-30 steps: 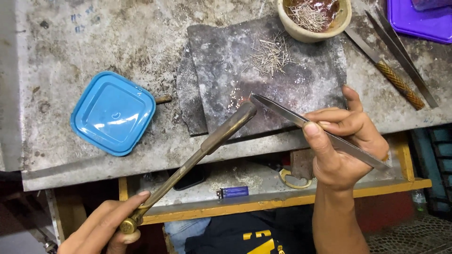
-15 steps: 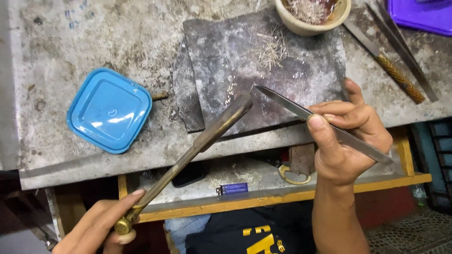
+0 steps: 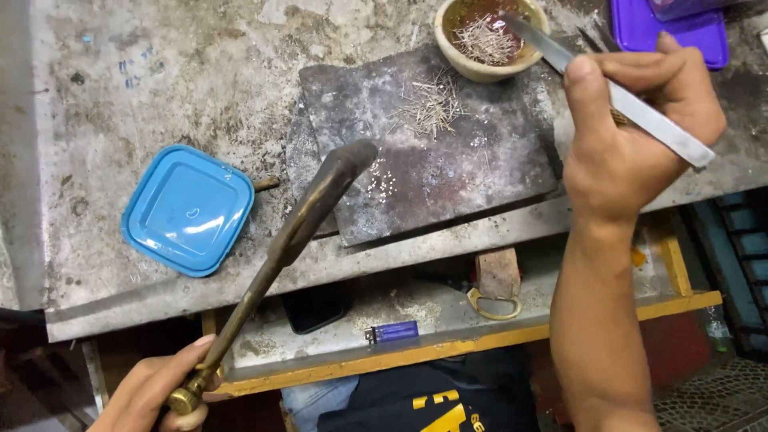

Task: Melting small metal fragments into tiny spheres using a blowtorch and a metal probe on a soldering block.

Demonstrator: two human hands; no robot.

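Observation:
My left hand (image 3: 156, 394) grips the brass end of a long torch (image 3: 296, 240) whose dark nozzle hangs over the near edge of a dark metal slab (image 3: 480, 168). In my right hand (image 3: 632, 120) are long steel tweezers (image 3: 640, 112), their tips reaching into a small ceramic bowl (image 3: 488, 36) full of thin wire pieces. A loose pile of thin wire bits (image 3: 432, 104) lies on the slab, with tiny pale beads (image 3: 382, 182) near the nozzle.
A blue square plastic lid (image 3: 188, 210) lies left on the stained grey bench (image 3: 160, 72). A purple tray (image 3: 672, 28) sits at the far right. On the lower shelf are a blue lighter (image 3: 394, 332), a dark phone (image 3: 314, 308) and a brass ring (image 3: 494, 304).
My right hand has moved up and away with the tweezers, from the slab's near edge to the bowl. The torch has stayed over the slab's edge. The view has shifted.

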